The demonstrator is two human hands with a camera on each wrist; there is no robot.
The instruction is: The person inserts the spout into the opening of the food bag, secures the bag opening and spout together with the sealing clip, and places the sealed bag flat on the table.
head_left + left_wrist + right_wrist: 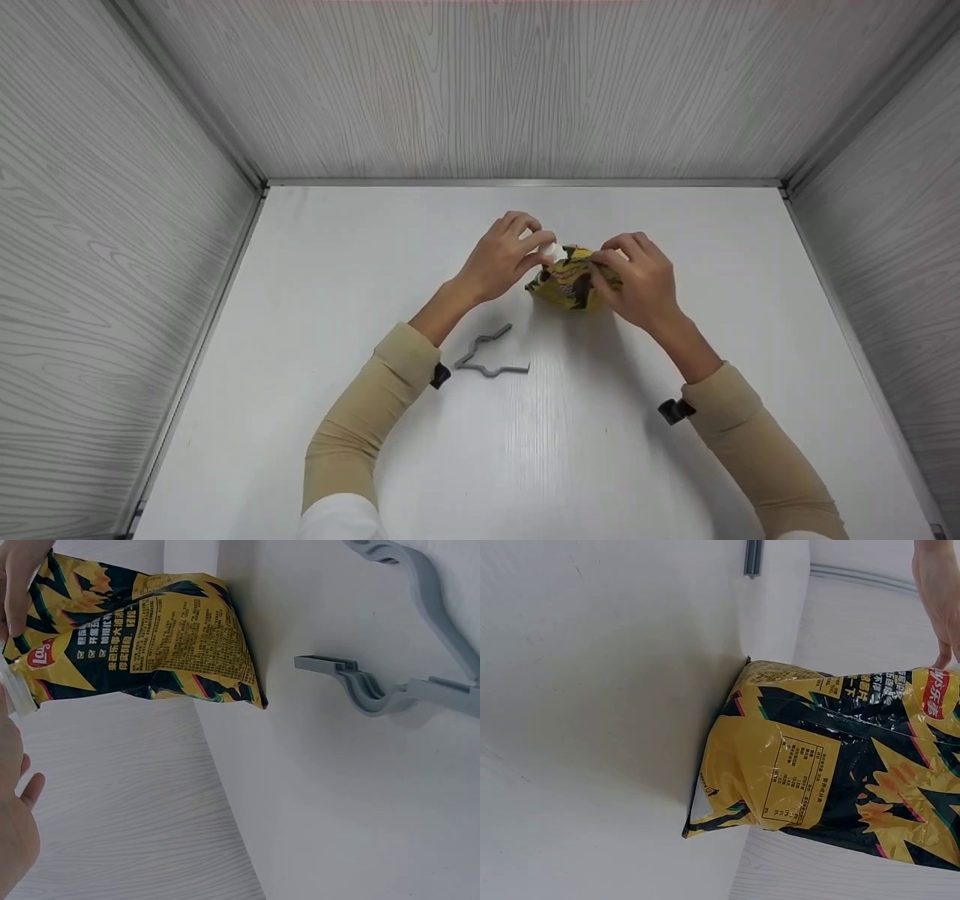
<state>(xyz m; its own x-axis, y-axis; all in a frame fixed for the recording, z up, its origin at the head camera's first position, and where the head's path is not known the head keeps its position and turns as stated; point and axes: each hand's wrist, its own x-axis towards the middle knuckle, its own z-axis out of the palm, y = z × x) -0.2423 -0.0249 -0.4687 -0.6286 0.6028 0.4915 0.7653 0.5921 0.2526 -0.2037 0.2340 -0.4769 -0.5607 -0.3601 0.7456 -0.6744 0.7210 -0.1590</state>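
A yellow and black chip bag (566, 291) stands upright on the table, its printed back facing the left wrist camera. My right hand (639, 281) pinches the top edge of the bag on its right side. At the top left corner of the bag, my left hand (501, 259) holds a small white cap-like piece (553, 252) between thumb and fingers. That white piece (19, 690) shows only partly at the edge of the left wrist view, against the bag's top. Its exact kind is unclear. The right wrist view shows the bag (802, 765) but little of my right hand.
A grey hinged clip (491, 370), spread into a V with a curved bump in each arm, lies on the white table (300, 315) in front of the bag, near my left forearm. Wood-grained panels (480, 90) wall the table at the back and both sides.
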